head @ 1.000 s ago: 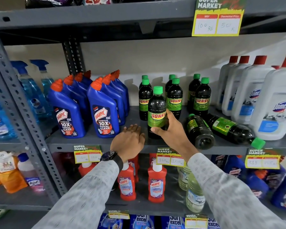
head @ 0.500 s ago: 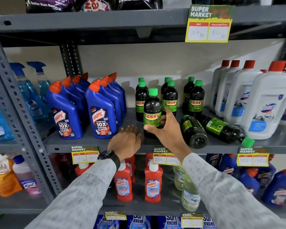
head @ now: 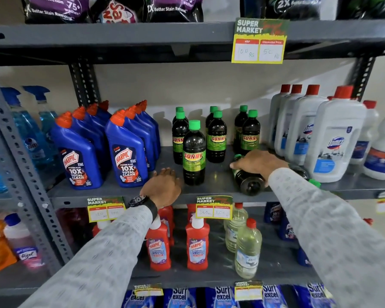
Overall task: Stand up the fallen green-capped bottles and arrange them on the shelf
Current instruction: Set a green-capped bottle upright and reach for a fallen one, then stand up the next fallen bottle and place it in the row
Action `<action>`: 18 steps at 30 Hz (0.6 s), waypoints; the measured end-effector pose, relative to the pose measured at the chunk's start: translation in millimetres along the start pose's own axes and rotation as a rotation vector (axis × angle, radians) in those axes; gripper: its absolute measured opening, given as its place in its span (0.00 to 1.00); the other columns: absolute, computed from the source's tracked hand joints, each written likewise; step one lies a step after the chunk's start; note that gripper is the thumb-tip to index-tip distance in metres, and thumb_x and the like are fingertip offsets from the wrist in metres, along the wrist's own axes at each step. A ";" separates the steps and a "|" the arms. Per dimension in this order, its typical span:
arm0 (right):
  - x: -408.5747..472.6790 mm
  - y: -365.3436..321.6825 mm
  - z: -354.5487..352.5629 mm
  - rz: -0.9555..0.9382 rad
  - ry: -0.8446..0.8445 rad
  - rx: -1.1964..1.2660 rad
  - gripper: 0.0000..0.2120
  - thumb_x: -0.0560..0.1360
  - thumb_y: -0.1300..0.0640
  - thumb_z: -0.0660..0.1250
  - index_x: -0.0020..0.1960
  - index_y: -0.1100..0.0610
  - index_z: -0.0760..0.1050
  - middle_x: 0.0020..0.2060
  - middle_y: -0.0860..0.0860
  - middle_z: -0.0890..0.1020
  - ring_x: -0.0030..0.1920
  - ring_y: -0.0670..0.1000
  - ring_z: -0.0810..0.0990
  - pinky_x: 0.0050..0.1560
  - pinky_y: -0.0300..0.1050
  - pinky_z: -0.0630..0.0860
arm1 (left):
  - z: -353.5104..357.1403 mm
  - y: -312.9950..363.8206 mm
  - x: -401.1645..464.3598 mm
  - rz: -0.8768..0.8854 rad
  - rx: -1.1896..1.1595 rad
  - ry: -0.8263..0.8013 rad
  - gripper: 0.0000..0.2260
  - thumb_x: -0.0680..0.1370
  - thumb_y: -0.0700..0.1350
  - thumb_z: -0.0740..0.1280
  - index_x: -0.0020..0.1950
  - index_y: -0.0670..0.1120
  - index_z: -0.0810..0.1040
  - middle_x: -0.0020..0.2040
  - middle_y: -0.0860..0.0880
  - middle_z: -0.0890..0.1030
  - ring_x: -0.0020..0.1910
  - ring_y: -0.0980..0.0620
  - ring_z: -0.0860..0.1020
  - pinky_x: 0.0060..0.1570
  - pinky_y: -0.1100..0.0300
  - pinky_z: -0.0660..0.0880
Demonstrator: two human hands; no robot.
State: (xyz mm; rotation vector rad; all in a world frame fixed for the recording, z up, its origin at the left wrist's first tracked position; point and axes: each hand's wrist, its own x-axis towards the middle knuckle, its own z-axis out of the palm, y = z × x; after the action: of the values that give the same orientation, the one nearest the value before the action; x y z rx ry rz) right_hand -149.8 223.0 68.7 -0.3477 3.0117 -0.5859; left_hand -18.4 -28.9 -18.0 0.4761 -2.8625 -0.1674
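Dark Sunny bottles with green caps stand in pairs at the back of the middle shelf (head: pixel 216 185). One more upright bottle (head: pixel 193 152) stands alone in front of them, untouched. A fallen bottle (head: pixel 250 184) lies with its base toward me, and my right hand (head: pixel 257 162) is closed over its upper side. A second fallen bottle lies behind my right sleeve, so only its green cap (head: pixel 315 182) shows. My left hand (head: pixel 162 185) rests on the shelf's front edge, holding nothing, just left of the upright bottle.
Blue Harpic bottles (head: pixel 125 156) crowd the shelf's left, large white Domex bottles (head: pixel 333 141) its right. Price tags (head: pixel 213 207) hang on the front lip. Red Harpic bottles (head: pixel 197 245) and clear bottles stand on the shelf below. The shelf above sits low overhead.
My right hand let go of the upright front bottle, which stays standing, and moved right onto the fallen bottle. My left hand stayed on the shelf edge.
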 end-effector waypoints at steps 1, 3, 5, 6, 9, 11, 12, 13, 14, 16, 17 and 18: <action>1.6 2.3 0.4 0.021 -0.055 0.068 0.35 0.70 0.34 0.75 0.67 0.57 0.76 0.64 0.58 0.80 0.60 0.61 0.81 0.57 0.56 0.81 | 0.7 0.2 0.7 0.004 0.006 -0.007 0.23 0.85 0.50 0.49 0.73 0.39 0.70 0.76 0.38 0.69 0.77 0.42 0.66 0.77 0.42 0.58; 2.8 6.9 1.0 0.051 -0.132 0.246 0.29 0.71 0.38 0.77 0.60 0.57 0.76 0.53 0.58 0.83 0.49 0.60 0.85 0.42 0.54 0.85 | 1.6 0.3 1.4 0.004 0.010 -0.021 0.25 0.85 0.50 0.48 0.77 0.39 0.66 0.80 0.39 0.65 0.80 0.43 0.62 0.79 0.44 0.54; 2.7 11.1 2.4 0.062 -0.161 0.377 0.23 0.71 0.41 0.78 0.55 0.56 0.76 0.46 0.57 0.84 0.40 0.58 0.85 0.28 0.47 0.81 | 2.6 -0.1 1.5 0.011 0.019 -0.013 0.26 0.85 0.50 0.48 0.79 0.39 0.65 0.81 0.39 0.63 0.81 0.43 0.61 0.79 0.45 0.53; 2.7 13.6 3.0 0.058 -0.161 0.415 0.22 0.71 0.42 0.79 0.53 0.55 0.76 0.45 0.57 0.84 0.39 0.58 0.85 0.25 0.46 0.80 | 2.8 0.4 1.0 0.020 0.031 -0.005 0.26 0.85 0.50 0.48 0.79 0.39 0.65 0.81 0.39 0.64 0.81 0.43 0.61 0.79 0.45 0.54; 3.9 16.2 0.7 0.024 -0.123 0.523 0.22 0.69 0.41 0.80 0.51 0.54 0.78 0.44 0.57 0.86 0.39 0.57 0.87 0.26 0.47 0.80 | 3.2 1.4 0.5 0.028 0.048 -0.007 0.26 0.85 0.50 0.48 0.80 0.39 0.63 0.81 0.39 0.63 0.81 0.43 0.61 0.79 0.45 0.54; 5.4 14.1 -4.0 -0.026 -0.067 0.640 0.22 0.67 0.40 0.80 0.51 0.52 0.79 0.43 0.55 0.87 0.40 0.56 0.87 0.32 0.48 0.82 | 4.0 0.4 0.7 0.039 0.071 -0.008 0.26 0.86 0.50 0.47 0.80 0.38 0.62 0.81 0.39 0.62 0.81 0.43 0.60 0.79 0.45 0.54; 5.8 11.2 -6.2 -0.056 -0.029 0.697 0.22 0.67 0.39 0.80 0.50 0.51 0.79 0.43 0.54 0.87 0.41 0.56 0.87 0.35 0.50 0.83 | 4.3 -0.2 0.5 0.043 0.076 -0.003 0.26 0.86 0.50 0.47 0.80 0.38 0.62 0.81 0.39 0.63 0.81 0.43 0.60 0.79 0.45 0.55; 5.8 7.4 -7.5 -0.082 0.010 0.753 0.22 0.66 0.38 0.80 0.50 0.51 0.80 0.43 0.53 0.87 0.42 0.56 0.87 0.38 0.52 0.84 | 4.7 -0.8 0.0 0.044 0.076 0.002 0.26 0.86 0.50 0.48 0.80 0.39 0.63 0.81 0.39 0.63 0.81 0.43 0.61 0.78 0.45 0.55; 5.8 2.9 -7.7 -0.105 0.050 0.800 0.22 0.65 0.37 0.80 0.49 0.51 0.81 0.43 0.52 0.87 0.43 0.56 0.87 0.41 0.55 0.85 | 5.1 -1.4 -0.6 0.044 0.074 0.006 0.26 0.86 0.51 0.48 0.80 0.39 0.63 0.81 0.39 0.64 0.81 0.42 0.61 0.78 0.45 0.56; 4.1 -7.1 -3.5 -0.139 0.156 0.858 0.26 0.63 0.35 0.80 0.50 0.53 0.79 0.42 0.50 0.86 0.44 0.53 0.86 0.45 0.55 0.85 | 6.5 -2.3 0.4 0.046 0.091 0.011 0.26 0.85 0.51 0.48 0.80 0.39 0.63 0.80 0.39 0.64 0.80 0.42 0.62 0.78 0.44 0.56; 1.8 -11.7 0.8 -0.151 0.222 0.849 0.30 0.63 0.34 0.80 0.52 0.54 0.75 0.43 0.48 0.84 0.44 0.51 0.84 0.45 0.52 0.83 | 7.2 -2.7 1.9 0.044 0.099 0.007 0.26 0.85 0.51 0.48 0.80 0.39 0.63 0.81 0.39 0.64 0.80 0.42 0.61 0.78 0.44 0.56; -1.3 -14.9 6.8 -0.165 0.293 0.813 0.33 0.63 0.32 0.79 0.54 0.53 0.71 0.44 0.46 0.82 0.44 0.48 0.81 0.43 0.49 0.79 | 7.7 -2.9 3.0 0.036 0.087 0.000 0.26 0.85 0.51 0.47 0.80 0.39 0.63 0.81 0.39 0.63 0.81 0.43 0.61 0.78 0.45 0.55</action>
State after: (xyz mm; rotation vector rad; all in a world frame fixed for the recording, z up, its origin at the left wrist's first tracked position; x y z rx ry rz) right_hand -144.8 207.3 68.0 -0.4734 2.6662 -1.9059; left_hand -22.2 -32.1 -25.2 0.4406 -2.8858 -0.0371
